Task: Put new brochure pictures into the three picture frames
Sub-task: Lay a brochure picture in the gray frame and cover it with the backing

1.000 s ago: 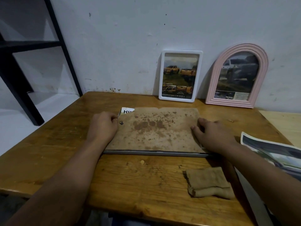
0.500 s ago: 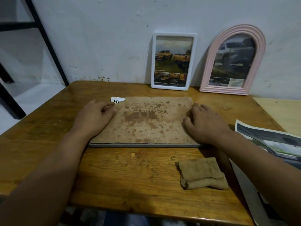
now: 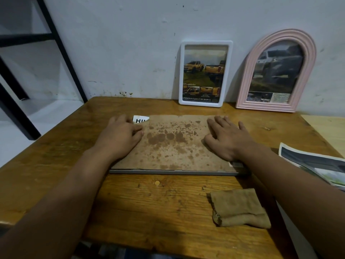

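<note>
We find both hands pressed flat on the stained backing board of the third frame, which lies face down on the surface directly between them. Against the view of a second ago, the right hand has moved inward from the frame's right edge and now lies spread, fingers open, palm down on the board's right part. The left hand has stayed at the left edge, fingers curled loosely against the board; it grips nothing that we can see. The board itself has not shifted.

Our judgement is that the backing is being seated or held down over a picture already laid inside, so the third frame stands near closure but is not yet secured or stood up. A white paper corner juts from under the board just beyond the left hand, which suggests the insert is not squarely within the frame.

Beyond the hands, against the wall, the white frame and the pink arched frame each stand upright with a truck picture in place. Right of the right hand lies a loose brochure sheet; nearer us than that hand, a folded tan cloth.

Writing: the paper corner reads "HI", the rest cut off. The white frame's picture carries a caption strip in which "180,000" appears legible; the remaining script is too small to read.
</note>
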